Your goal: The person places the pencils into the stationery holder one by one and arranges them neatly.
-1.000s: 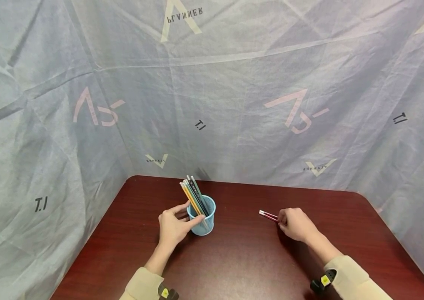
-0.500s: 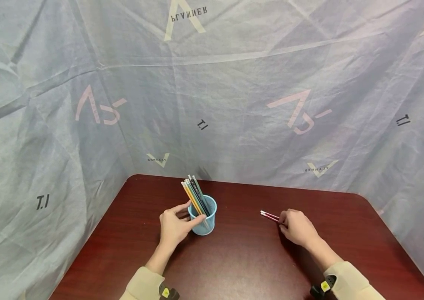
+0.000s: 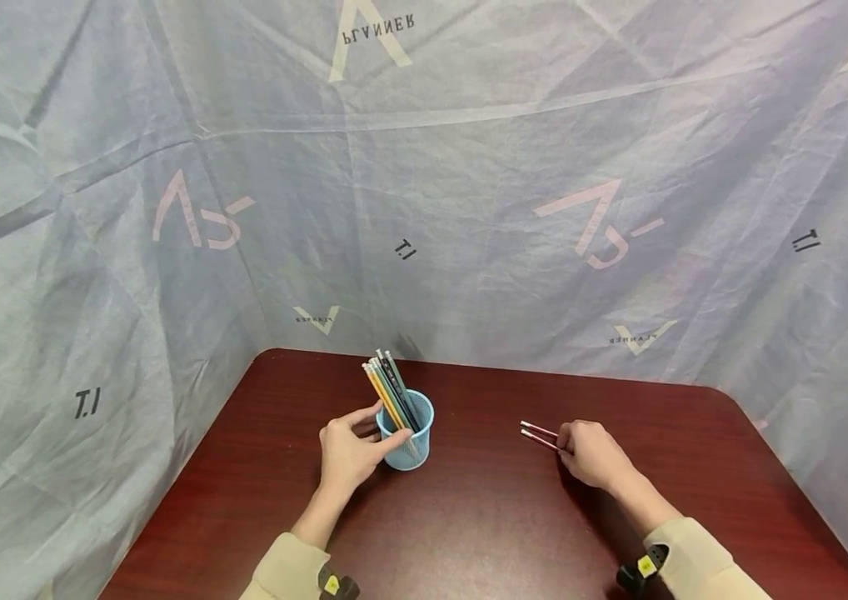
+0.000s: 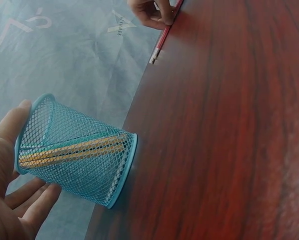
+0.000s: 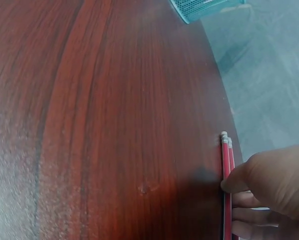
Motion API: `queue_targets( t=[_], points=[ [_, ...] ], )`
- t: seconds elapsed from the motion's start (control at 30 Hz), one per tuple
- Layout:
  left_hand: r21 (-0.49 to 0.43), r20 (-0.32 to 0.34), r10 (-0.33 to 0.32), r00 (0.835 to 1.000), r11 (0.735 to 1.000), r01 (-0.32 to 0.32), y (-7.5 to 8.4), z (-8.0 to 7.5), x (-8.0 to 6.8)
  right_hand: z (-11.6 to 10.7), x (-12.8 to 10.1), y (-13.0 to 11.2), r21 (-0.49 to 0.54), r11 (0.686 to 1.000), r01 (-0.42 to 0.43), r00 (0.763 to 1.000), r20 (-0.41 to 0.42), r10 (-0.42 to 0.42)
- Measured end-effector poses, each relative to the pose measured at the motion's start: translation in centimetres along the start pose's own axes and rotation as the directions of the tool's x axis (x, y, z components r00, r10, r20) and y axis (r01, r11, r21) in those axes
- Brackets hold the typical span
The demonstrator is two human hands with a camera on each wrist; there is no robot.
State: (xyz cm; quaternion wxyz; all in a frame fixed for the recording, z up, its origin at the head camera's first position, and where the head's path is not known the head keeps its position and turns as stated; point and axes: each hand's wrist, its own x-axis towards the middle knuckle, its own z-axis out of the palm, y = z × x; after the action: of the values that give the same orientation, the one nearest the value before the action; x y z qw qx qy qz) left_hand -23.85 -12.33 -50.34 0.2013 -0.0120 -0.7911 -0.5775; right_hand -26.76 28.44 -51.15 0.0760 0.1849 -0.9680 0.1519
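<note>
Since a second ago, only the two red pencils [image 3: 540, 434] have shifted: their eraser ends have parted slightly under the right hand [image 3: 591, 454], while the left hand [image 3: 349, 452] has stayed put. Grey printed cloth [image 3: 469, 208] hangs behind and to both sides of the dark red wooden counter [image 3: 484, 533]. On the counter's left half stands the blue mesh pencil cup [image 3: 409, 439], with a bunch of pencils [image 3: 390, 387] leaning out of it to the left. The left hand's fingers [image 4: 34, 205] and thumb curl round the cup's wall, grasping it. Well to its right, the right hand's fingers [image 5: 237, 182] pinch the red pencils, which lie flat on the counter.
</note>
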Motion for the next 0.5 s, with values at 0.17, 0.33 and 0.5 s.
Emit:
queue_targets(
  t=[0.17, 0.33, 0.5],
  points=[
    [-0.004, -0.004, 0.016, 1.000, 1.000, -0.016, -0.1, -0.1, -0.1, 0.0, 0.0, -0.2, 0.000, 1.000, 0.024, 1.000, -0.012, -0.024],
    [-0.014, 0.002, 0.013, 1.000, 1.000, -0.013, 0.0, 0.0, -0.1, -0.4, 0.3, -0.5, -0.016, 0.998, 0.066, 0.997, -0.040, -0.066],
    [-0.019, 0.006, 0.005, 1.000, 1.000, -0.004, -0.1, 0.0, 0.0, -1.3, 0.9, -0.8, -0.013, 0.993, 0.119, 0.985, -0.126, -0.119]
  ],
)
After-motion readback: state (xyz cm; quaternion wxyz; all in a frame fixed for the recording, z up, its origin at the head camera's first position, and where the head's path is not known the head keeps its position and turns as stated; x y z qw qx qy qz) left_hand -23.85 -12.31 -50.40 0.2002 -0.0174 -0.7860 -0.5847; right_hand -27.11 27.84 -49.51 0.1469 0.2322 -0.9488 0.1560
